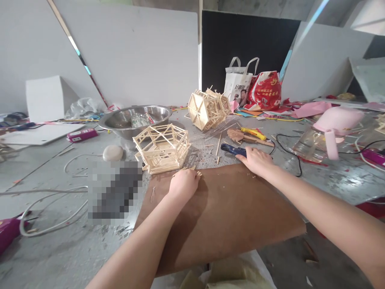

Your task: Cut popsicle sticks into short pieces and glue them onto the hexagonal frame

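My left hand (184, 184) is closed around several short wooden sticks (199, 174), whose ends poke out past the fingers. It rests on the far edge of a brown sheet (240, 212). Just beyond it stands an open many-sided frame (164, 149) built of thin sticks. My right hand (258, 159) grips a dark blue hand tool (233, 149), partly covered by the fingers; its exact kind is not clear. Behind that tool lie a yellow-handled tool (253, 133) and a brown fan-shaped piece (235, 135). Farther back sits a second, denser stick structure (207, 109), tilted on its side.
A steel bowl (114, 120) holding glassy bits stands behind the near frame. A clear jug with a pink lid (339, 119) stands at right, near a black cord (285, 146). White cable (54, 233) loops at left. Bags (264, 91) stand at the back.
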Demonstrator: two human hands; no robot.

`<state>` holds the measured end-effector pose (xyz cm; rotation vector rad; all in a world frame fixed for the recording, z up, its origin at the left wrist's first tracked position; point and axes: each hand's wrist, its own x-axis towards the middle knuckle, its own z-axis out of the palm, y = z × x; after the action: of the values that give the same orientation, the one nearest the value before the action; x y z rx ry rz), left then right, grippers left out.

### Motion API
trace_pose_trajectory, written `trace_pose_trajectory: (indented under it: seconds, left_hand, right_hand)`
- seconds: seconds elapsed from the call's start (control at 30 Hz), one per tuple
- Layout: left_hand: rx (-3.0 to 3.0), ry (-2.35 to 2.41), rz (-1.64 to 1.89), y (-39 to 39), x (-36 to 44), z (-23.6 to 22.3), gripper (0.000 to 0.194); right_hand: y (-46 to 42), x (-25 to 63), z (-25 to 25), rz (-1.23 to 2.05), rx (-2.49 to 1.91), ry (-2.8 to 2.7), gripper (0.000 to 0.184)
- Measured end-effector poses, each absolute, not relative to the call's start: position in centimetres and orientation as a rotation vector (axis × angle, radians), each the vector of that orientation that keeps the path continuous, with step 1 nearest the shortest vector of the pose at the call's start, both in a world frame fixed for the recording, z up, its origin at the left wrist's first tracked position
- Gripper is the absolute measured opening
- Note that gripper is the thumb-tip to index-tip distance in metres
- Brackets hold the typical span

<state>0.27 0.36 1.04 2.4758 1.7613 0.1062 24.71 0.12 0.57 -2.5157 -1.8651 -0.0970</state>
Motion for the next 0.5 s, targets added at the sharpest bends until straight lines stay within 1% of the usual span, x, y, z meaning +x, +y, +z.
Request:
trace_pose_trajectory:
  seconds: [0.13, 0.27, 0.4, 0.5]
  left_hand:
    - [2.479, 1.779, 0.068, 0.6, -0.1, 1.1, 0.029]
    - [2.429, 1.855, -0.011, 0.9, -0.4, 1.5, 0.027]
    - [2.438, 1.903, -0.016, 1.1, -0.8, 1.8, 0.030]
    - [2.495, 1.875, 0.115, 0.6, -0.5, 1.9, 0.034]
  right_hand:
    - [2.0, 25.5, -1.6, -0.200, -2.534, -1.834, 0.058]
    - [2.6, 26.1, -3.1, -0.239, -2.424, -1.898, 0.052]
    - [2.6, 26.1, -3.2, -0.356, -2.281, -1.953, 0.044]
    - [3.0, 25.3, -2.4, -0.414, -2.049, -2.100, 0.034]
